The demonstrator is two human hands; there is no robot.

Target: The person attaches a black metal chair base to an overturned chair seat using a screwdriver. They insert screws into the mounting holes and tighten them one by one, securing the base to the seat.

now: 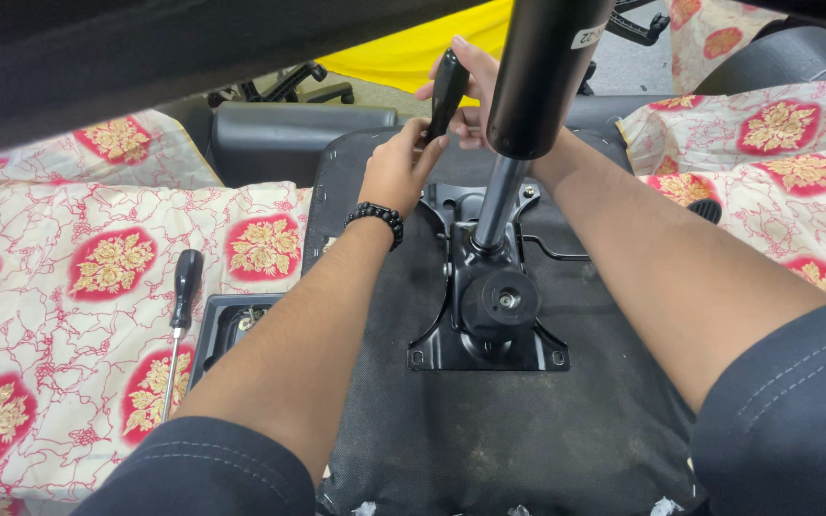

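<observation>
An upturned black chair seat (489, 430) lies before me with a black metal mechanism plate (485, 315) fixed to its underside. A black gas-lift cylinder (528, 86) rises from the plate toward the camera. My right hand (470, 86) grips the black handle of a screwdriver (447, 91) at the plate's far end, partly hidden by the cylinder. My left hand (399, 167), with a black bead bracelet on its wrist, pinches the lower part of the same tool just above the plate.
A second black-handled screwdriver (184, 306) lies on the red and cream floral cloth (69, 287) at left, beside a small black tray (231, 330). Black chair parts (289, 134) and a yellow sheet (423, 48) sit behind. More floral cloth (776, 143) covers the right.
</observation>
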